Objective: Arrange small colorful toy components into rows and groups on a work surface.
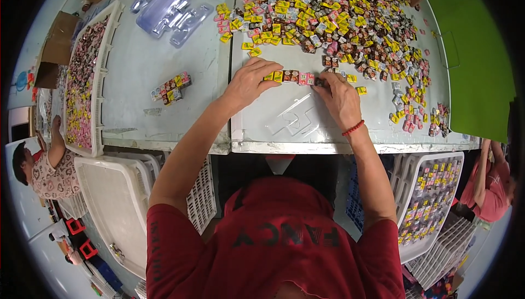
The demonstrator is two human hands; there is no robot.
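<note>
A short row of small box-shaped pieces [295,77] in yellow, brown and pink lies across the table in front of me. At its left end, my left hand [247,84] grips the yellow pieces between thumb and fingers. My right hand [340,97] closes on a dark piece at the row's right end. Just nearer to me is a clear plastic tray [292,121] with a cross-like outline. Beyond my hands spreads a large loose heap of the same small pieces [311,14], mostly yellow, brown and pink.
Left of me lie a small assembled cluster [171,88] and stacked clear plastic trays [169,14]. A white crate [104,85] holds many loose pieces. White trays [109,184] stand below the table edge; the right one [429,200] carries filled packs. Co-workers [52,173] are at both sides.
</note>
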